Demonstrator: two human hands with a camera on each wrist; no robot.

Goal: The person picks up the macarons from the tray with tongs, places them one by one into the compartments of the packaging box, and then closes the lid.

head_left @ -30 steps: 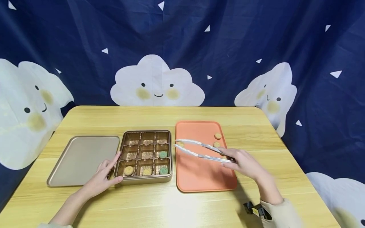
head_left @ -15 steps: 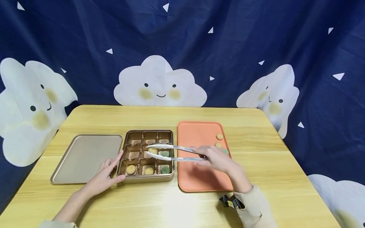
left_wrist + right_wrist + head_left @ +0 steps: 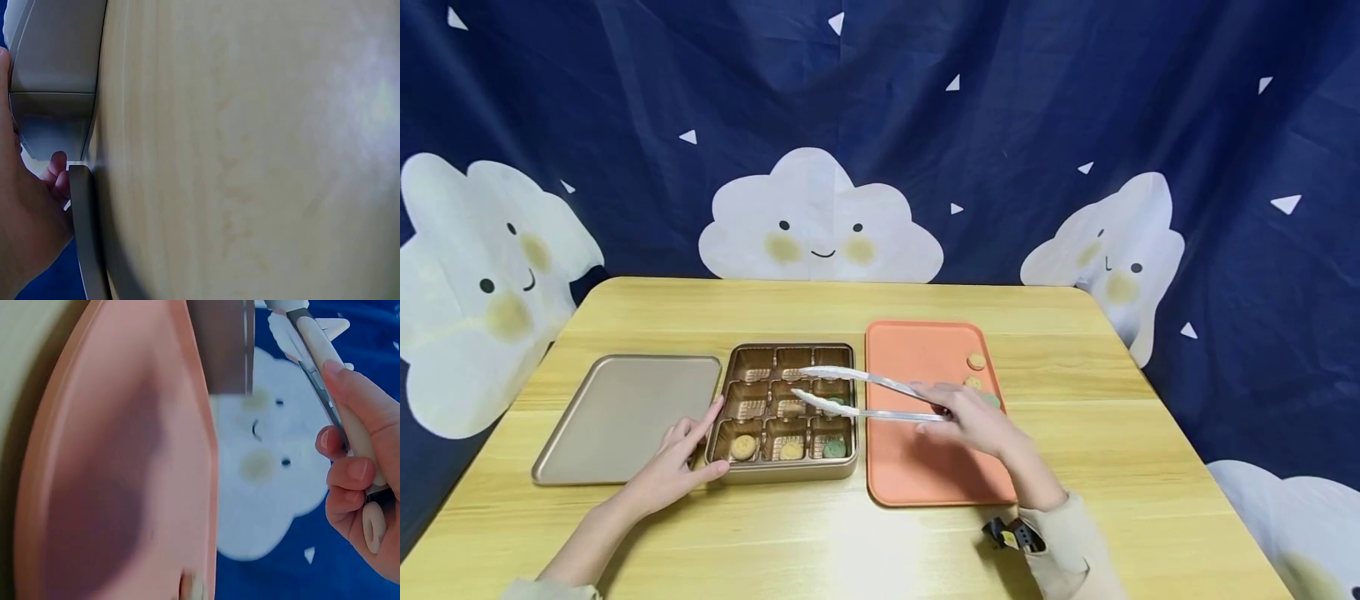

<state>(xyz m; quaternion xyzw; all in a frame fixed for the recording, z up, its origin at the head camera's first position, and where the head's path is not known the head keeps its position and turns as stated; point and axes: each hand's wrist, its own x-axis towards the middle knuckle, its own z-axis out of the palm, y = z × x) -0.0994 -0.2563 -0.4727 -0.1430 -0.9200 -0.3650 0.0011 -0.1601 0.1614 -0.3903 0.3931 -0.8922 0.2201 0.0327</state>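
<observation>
My right hand (image 3: 966, 418) grips a pair of metal tongs (image 3: 887, 414), its fingers curled round the handle in the right wrist view. The tong tips hang apart over the middle of a brown-gold cookie box (image 3: 782, 473) with compartments. Along the box's front row lie a yellow cookie (image 3: 743, 447), a second yellow cookie (image 3: 791, 451) and a green cookie (image 3: 834, 449). Another green cookie, in the middle row at right, is partly hidden by the tongs. My left hand (image 3: 673, 461) touches the box's left side, index finger extended and thumb at the front corner.
An orange tray (image 3: 917, 479) lies right of the box. Near its right edge are two yellowish cookies (image 3: 976, 362) and a green cookie (image 3: 991, 401) beside my hand. The flat gold lid (image 3: 632, 417) lies left of the box. A patterned curtain (image 3: 985, 150) hangs behind the table.
The tongs moved left from the tray to over the box with a yellow cookie at their tips. Since then the tips have lifted away and that cookie is no longer between them.
</observation>
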